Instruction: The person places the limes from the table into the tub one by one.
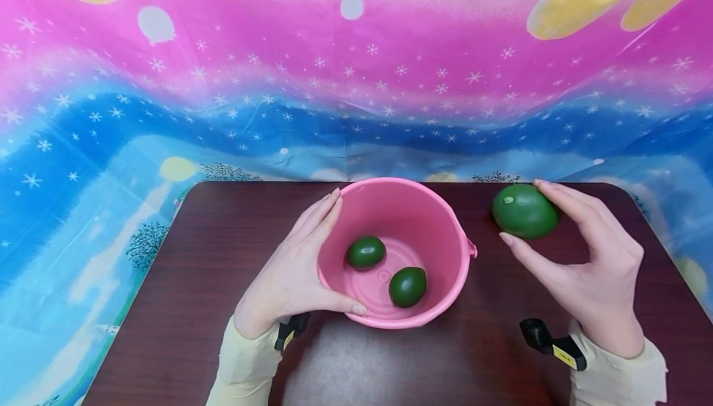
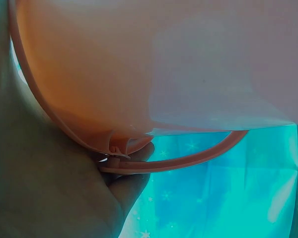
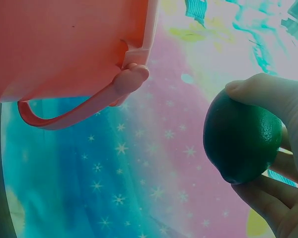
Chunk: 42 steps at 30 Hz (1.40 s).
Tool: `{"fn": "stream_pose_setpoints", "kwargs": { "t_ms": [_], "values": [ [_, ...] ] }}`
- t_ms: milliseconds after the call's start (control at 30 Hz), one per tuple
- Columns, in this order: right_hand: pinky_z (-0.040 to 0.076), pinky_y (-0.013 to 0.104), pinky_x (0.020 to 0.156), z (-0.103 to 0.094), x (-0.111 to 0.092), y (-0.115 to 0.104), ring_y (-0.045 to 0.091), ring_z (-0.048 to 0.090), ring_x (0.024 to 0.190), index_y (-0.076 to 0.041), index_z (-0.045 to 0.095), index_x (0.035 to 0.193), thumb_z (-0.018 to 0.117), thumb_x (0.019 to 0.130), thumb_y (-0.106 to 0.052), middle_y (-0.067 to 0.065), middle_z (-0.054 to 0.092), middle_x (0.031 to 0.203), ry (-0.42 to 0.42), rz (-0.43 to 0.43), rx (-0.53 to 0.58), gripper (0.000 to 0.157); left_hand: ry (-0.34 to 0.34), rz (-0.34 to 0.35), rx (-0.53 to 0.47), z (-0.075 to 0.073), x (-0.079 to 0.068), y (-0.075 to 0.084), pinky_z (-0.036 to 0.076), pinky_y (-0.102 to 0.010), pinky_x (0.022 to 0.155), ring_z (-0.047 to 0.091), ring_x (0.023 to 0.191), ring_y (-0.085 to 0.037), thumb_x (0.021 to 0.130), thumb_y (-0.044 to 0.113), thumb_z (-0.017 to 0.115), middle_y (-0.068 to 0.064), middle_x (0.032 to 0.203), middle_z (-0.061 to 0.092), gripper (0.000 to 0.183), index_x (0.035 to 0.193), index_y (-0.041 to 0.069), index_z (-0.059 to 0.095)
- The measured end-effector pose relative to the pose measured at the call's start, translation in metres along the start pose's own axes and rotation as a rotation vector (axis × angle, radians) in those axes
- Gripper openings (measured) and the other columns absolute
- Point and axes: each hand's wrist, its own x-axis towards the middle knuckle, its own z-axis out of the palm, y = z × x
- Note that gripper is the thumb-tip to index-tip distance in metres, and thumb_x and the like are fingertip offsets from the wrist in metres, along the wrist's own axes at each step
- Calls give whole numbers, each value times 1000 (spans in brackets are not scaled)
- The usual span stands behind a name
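Observation:
A pink bucket (image 1: 458, 270) stands at the middle of the table, its inside facing the head camera. Two dark green limes, a left one (image 1: 366, 252) and a right one (image 1: 408, 286), lie on its bottom. My left hand (image 1: 295, 276) grips the bucket's left side, thumb at the front rim and fingers along the back left of the rim. To the right of the bucket, my right hand (image 1: 590, 263) holds a third lime (image 1: 523, 211) between thumb and fingers, apart from the bucket. That lime's nubbed tip shows in the right wrist view.
The dark wooden table (image 1: 184, 282) has rounded far corners. Behind it hangs a pink and blue cloth (image 1: 356, 84) printed with snowflakes. The bucket's curved handle (image 3: 84, 104) hangs down on its far side. Each wrist wears a black camera strap.

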Motion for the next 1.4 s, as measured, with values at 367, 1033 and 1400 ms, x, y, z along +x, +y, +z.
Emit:
{"fn": "stream_pose_setpoints", "kwargs": {
  "t_ms": [367,1033,1400],
  "values": [
    [45,24,102,4,1,-5,26,65,114,5,72,120,81,80,-57,23,70,116,28,-22,34,74,0,-7,-7,0,0,0,46,-48,103,12,151,-14,59,81,79,8,168,16,136,165,22,18],
    [46,25,102,6,2,-11,26,65,114,5,72,120,82,81,-54,23,70,117,19,-32,69,72,1,-10,-17,1,0,0,47,-48,102,12,151,-13,59,81,80,8,167,16,136,165,22,17],
    [47,26,101,13,1,-14,27,65,112,7,72,118,83,82,-50,24,70,115,28,-56,109,68,-1,-10,-17,1,0,-1,47,-48,102,13,151,-13,59,80,80,8,167,16,137,165,22,16]
  ]
}}
